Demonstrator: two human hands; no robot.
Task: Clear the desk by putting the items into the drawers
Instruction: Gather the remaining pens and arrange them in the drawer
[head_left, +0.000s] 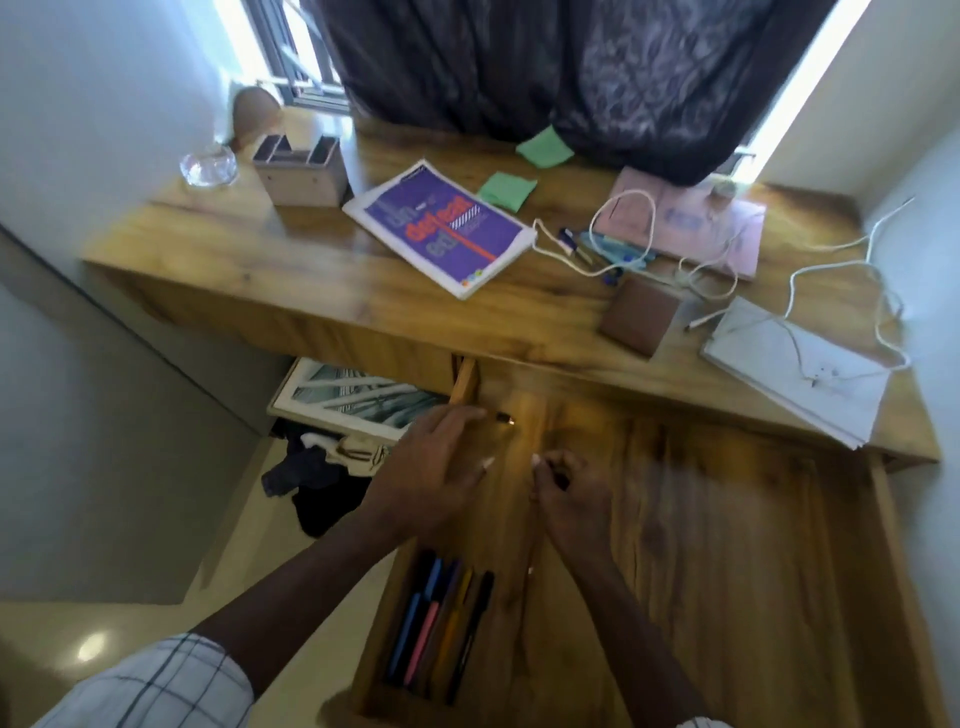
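Pens (441, 623) already lie in the drawer (727, 545); left hand (436, 462) flat-fingered beside a loose pen (504, 417), right hand (566, 493) curled, contents unclear. Lay each parallel; book (441, 228) waits on the counter (260, 249)

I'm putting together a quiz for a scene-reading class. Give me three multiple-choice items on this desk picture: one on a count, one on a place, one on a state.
1. How many green sticky notes lie on the desk?
A. One
B. Two
C. Four

2. Where does the row of coloured pens lie?
A. In a mug
B. In a zipped pencil case
C. In the narrow left compartment of the drawer

3. What state is the drawer in?
A. Pulled open
B. Shut flush
C. Lifted out onto the desk

Answers:
1 B: two green squares lie near the curtain.
2 C: the pens lie side by side behind the drawer's divider.
3 A: the drawer's inside shows below the desk edge.
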